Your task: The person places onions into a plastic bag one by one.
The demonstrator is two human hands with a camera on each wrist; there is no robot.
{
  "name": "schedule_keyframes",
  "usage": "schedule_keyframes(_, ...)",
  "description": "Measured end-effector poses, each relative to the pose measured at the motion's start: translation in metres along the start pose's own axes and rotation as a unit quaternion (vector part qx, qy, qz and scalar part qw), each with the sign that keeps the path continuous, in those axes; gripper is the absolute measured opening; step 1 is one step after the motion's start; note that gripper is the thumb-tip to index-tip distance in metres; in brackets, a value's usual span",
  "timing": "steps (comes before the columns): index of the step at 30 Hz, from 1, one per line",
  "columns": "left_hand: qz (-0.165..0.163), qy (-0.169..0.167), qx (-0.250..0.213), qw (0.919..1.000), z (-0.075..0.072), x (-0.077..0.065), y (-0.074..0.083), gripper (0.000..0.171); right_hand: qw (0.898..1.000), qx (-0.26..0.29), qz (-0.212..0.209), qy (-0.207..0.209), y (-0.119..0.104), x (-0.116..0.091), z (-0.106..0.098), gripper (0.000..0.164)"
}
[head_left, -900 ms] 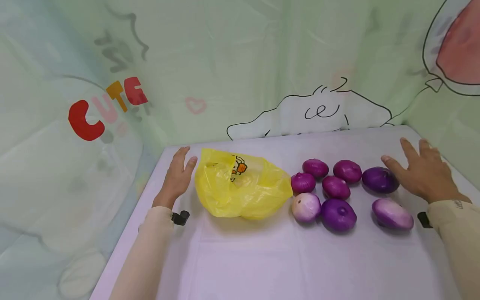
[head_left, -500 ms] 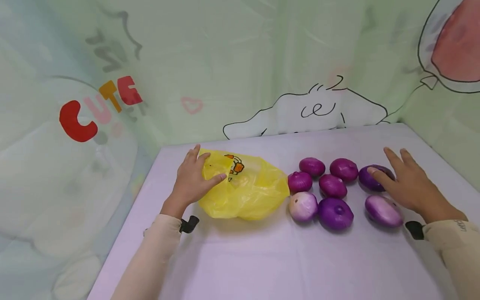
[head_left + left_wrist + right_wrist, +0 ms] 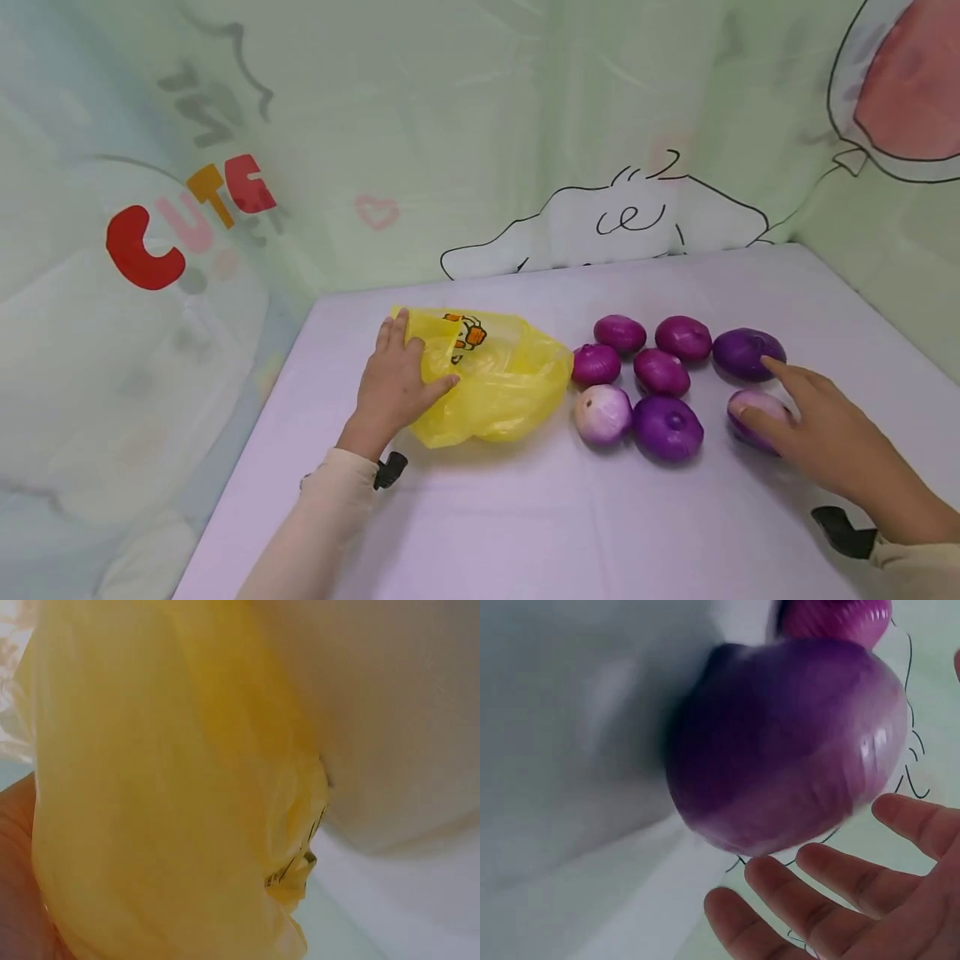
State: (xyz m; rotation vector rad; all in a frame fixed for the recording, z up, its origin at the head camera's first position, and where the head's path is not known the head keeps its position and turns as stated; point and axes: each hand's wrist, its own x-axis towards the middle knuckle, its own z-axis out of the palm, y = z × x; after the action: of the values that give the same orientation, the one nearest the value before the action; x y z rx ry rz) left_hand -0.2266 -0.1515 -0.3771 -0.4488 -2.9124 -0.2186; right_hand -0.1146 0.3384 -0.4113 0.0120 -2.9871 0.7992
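Note:
On the left of the table lies a yellow plastic bag (image 3: 506,387) with a cartoon print, bulging and lying on its side. My left hand (image 3: 392,379) rests along the bag's left end, its fingers fairly straight and its thumb over the near face. In the left wrist view the bag (image 3: 157,787) fills most of the picture. My right hand (image 3: 832,437) reaches over a purple-and-white onion (image 3: 767,399) at the front right, thumb and fingers spread. The right wrist view has the onion (image 3: 795,742) close up, with the fingertips right at its side.
A dark purple onion (image 3: 746,352) sits just behind the right hand. Several more onions cluster right of the bag, including a pale one (image 3: 604,414) and a deep purple one (image 3: 669,427) in front. A printed curtain (image 3: 480,125) hangs behind the white table (image 3: 510,525).
My left hand has moved right, from beside the bag onto its left end. My right hand has come down and nearer, from the dark purple onion to the purple-and-white one.

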Motion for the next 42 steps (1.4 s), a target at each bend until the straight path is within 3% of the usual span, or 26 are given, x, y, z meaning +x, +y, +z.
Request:
schedule_keyframes(5, -0.018, 0.038, 0.012, 0.999, 0.008, 0.0, 0.0, 0.054, 1.0, -0.002, -0.001, 0.001, 0.0, -0.002, 0.013, 0.09)
schedule_keyframes(9, -0.028, 0.066, -0.046, 0.9964, 0.014, -0.001, -0.003, 0.036, 1.0, -0.01, 0.001, -0.005, 0.001, -0.004, 0.019, 0.087)
schedule_keyframes(13, -0.034, 0.09, -0.119, 0.9883, 0.015, -0.004, -0.007, 0.026, 1.0, -0.02, -0.002, 0.014, 0.001, -0.005, 0.022, 0.082)
schedule_keyframes(18, -0.053, 0.106, -0.225, 0.9672, 0.018, -0.007, -0.017, 0.022, 0.999, -0.02, -0.002, 0.032, -0.001, -0.001, 0.023, 0.076)
schedule_keyframes(25, -0.077, 0.144, -0.34, 0.9263, 0.016, -0.014, -0.019, 0.045, 0.999, -0.01, 0.019, 0.046, -0.001, 0.003, 0.021, 0.078)
schedule_keyframes(35, -0.062, 0.176, -0.432, 0.8826, 0.02, -0.018, -0.018, 0.022, 0.996, 0.02, -0.003, 0.09, -0.025, 0.015, 0.004, 0.076)
schedule_keyframes(42, -0.058, 0.183, -0.466, 0.8636, 0.025, -0.02, -0.021, 0.021, 0.995, 0.051, -0.006, 0.085, -0.047, 0.031, -0.003, 0.075)
